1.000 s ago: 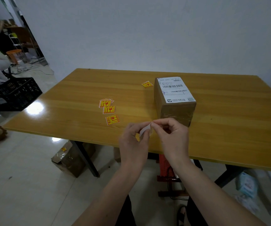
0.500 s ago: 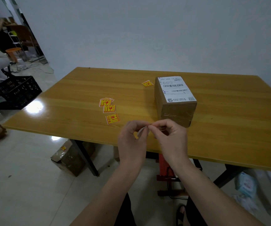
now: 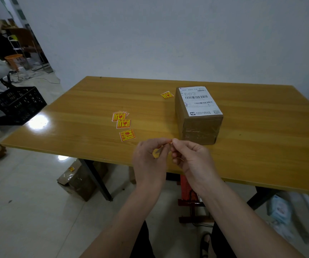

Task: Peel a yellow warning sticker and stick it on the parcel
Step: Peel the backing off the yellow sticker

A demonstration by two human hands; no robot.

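A brown cardboard parcel with a white shipping label on top stands on the wooden table. Just in front of it, over the table's near edge, my left hand and my right hand meet fingertip to fingertip, pinching one yellow warning sticker between them. Only a thin edge of that sticker shows; my fingers hide the rest. More yellow stickers lie on the table: a small pile, one below it, and one behind the parcel's left corner.
A black plastic crate stands on the floor at the left, with a seated person beyond it. Wrapped boxes lie under the table by its black leg. A red stool stands under the table in front of me.
The white backing seen between my fingers a second ago has turned edge-on and is nearly hidden. Both hands stay together at the same spot in front of the parcel.
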